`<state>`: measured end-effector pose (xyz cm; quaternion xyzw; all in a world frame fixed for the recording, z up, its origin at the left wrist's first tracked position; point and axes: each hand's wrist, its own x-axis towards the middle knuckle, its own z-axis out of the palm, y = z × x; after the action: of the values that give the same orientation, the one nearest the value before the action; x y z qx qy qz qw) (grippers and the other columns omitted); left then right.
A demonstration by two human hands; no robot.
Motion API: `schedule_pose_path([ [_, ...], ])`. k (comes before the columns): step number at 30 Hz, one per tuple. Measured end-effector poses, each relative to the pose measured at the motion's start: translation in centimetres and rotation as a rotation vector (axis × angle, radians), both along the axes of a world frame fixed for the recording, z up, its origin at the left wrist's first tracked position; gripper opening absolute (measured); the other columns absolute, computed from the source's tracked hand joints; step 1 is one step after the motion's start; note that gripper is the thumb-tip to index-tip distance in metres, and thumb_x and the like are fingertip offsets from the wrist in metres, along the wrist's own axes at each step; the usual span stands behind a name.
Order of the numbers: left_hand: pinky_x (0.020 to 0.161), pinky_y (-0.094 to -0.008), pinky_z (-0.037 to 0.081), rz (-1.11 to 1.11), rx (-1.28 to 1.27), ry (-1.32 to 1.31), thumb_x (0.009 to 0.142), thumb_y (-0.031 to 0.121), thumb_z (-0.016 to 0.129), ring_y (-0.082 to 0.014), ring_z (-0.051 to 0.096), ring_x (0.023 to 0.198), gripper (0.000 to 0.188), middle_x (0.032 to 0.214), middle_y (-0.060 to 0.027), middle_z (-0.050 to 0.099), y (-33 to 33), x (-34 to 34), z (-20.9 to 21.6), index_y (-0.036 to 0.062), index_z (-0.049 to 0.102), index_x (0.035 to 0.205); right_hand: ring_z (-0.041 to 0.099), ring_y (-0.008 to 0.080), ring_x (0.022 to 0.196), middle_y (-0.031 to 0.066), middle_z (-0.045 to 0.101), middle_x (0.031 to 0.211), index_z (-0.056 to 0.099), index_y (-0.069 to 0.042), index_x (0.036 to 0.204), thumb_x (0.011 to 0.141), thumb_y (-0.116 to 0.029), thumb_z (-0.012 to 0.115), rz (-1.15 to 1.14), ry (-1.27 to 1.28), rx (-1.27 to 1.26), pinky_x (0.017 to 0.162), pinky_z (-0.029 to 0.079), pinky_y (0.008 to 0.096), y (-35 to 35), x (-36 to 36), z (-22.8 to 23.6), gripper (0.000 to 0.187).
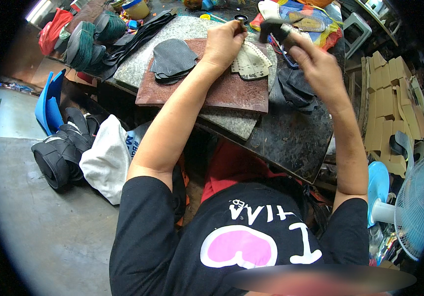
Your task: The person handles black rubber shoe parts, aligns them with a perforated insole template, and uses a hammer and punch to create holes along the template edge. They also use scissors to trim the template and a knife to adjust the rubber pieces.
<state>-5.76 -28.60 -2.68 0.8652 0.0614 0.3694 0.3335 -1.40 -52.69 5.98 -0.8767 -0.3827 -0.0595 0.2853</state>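
Observation:
My left hand [225,45] is closed around a short upright punch [241,18] with a round, dark top; its lower end is hidden by my fingers. Just to the right, my right hand [316,63] grips a hammer [274,30], its dark head raised beside the punch and slightly blurred. Under my left hand lies a cream template [252,63] with small holes along its edge. A stack of black leather pieces [173,58] sits left of my wrist. Both lie on a reddish-brown board [207,98], which rests on a grey stone slab [239,124].
More black leather pieces [295,89] lie on the dark table [291,143] at right. Spools of green cord [81,47] and black strips [138,42] crowd the left. A colourful bag [323,12] is at the back right. A fan [416,207] and cardboard boxes [387,103] stand right.

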Motion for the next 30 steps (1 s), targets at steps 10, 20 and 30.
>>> schedule_pose_path([
  [10, 0.076, -0.0376, 0.055, 0.075, 0.354, -0.006, 0.085, 0.016, 0.07, -0.0308, 0.071, 0.086, 0.021, 0.087, -0.016, 0.072, -0.9, 0.3, 0.6, 0.003, 0.07, 0.102, 0.061, 0.0288, 0.086, 0.0145, 0.067, 0.096, 0.057, -0.019, 0.135, 0.1, -0.039, 0.054, 0.017, -0.102, 0.154, 0.073, 0.049, 0.0394, 1.1, 1.7, -1.2, 0.041],
  [20, 0.061, -0.0249, 0.058, -0.194, -1.017, -0.166, 0.089, 0.005, 0.067, -0.0132, 0.07, 0.066, 0.011, 0.081, -0.0099, 0.072, 0.5, 0.8, -0.8, -0.0041, 0.068, 0.095, 0.068, 0.0415, 0.09, 0.022, 0.07, 0.094, 0.054, -0.024, 0.136, 0.1, -0.047, 0.048, -0.045, -0.159, -0.176, 0.076, 0.055, 0.0507, 0.1, -0.3, -4.3, 0.044],
  [30, 0.067, -0.0311, 0.057, -0.001, -0.394, 0.085, 0.085, 0.012, 0.07, -0.0195, 0.073, 0.07, 0.016, 0.085, -0.0136, 0.074, 0.3, 0.5, -0.1, -0.0007, 0.072, 0.094, 0.067, 0.0419, 0.091, 0.0216, 0.07, 0.097, 0.056, -0.025, 0.135, 0.098, -0.048, 0.05, -0.013, -0.136, -0.128, 0.078, 0.054, 0.05, -0.1, 0.9, -5.1, 0.044],
])
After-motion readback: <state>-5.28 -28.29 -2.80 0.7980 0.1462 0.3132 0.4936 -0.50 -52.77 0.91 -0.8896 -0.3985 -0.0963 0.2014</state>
